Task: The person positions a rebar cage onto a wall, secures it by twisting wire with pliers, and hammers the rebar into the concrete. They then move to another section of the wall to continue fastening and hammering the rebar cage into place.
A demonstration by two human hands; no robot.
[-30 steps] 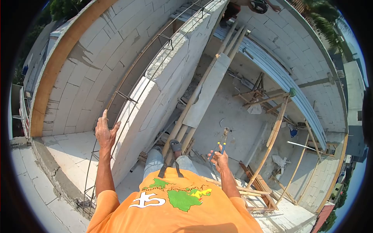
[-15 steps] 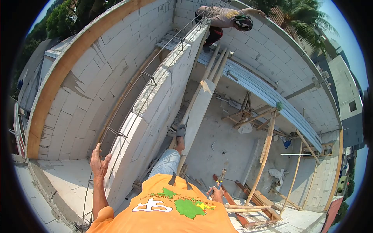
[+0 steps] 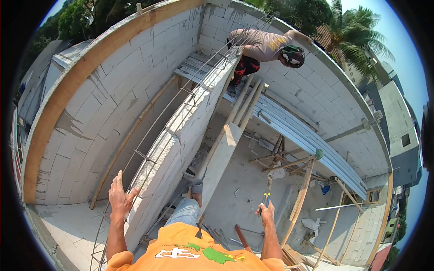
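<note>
My left hand (image 3: pixel 120 198) is raised beside the rebar cage (image 3: pixel 144 156) on top of the block wall (image 3: pixel 156 169). Its fingers are apart, and the thumb is close to a bar; whether it touches is unclear. On the right, my right hand (image 3: pixel 266 212) is wrapped round the handles of a pair of pliers (image 3: pixel 267 192), which has dark blue and yellow grips and points upward. Below my body, one foot in a grey shoe (image 3: pixel 196 186) rests by a long plank (image 3: pixel 219 158).
Another person (image 3: pixel 266 47) in a dark cap bends over the wall's far end. Metal sheets (image 3: pixel 307 140) run along the right wall. Bamboo poles (image 3: pixel 300 194) stand over the concrete floor (image 3: pixel 239 180) far below. A hammer (image 3: pixel 264 117) lies near the sheets.
My right hand has moved up and forward with the pliers. My left hand has shifted slightly beside the rebar. The camera view has shifted, and the other person leans further right in view.
</note>
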